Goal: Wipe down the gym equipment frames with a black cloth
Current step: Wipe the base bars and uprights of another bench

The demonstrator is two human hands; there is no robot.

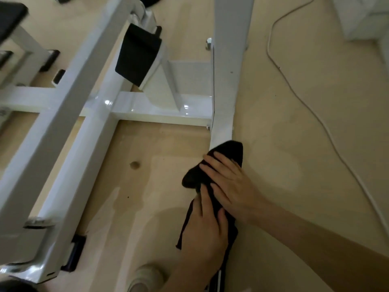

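Observation:
A white gym equipment frame (101,114) stands on the wooden floor, and one of its bars (225,81) runs toward me on the right. The black cloth (229,151) is draped over the near end of that bar. My right hand (229,184) comes in from the lower right and presses on the cloth with fairly straight fingers. My left hand (205,230) reaches up from below, closer to me. Its fingers and thumb wrap over the cloth on the bar. The bar under the cloth is hidden.
A black pad (139,55) hangs on the frame's middle post. A white cable (315,114) snakes across the floor on the right. A light shoe (145,277) shows at the bottom edge. A black foot cap (75,251) sits at the lower left.

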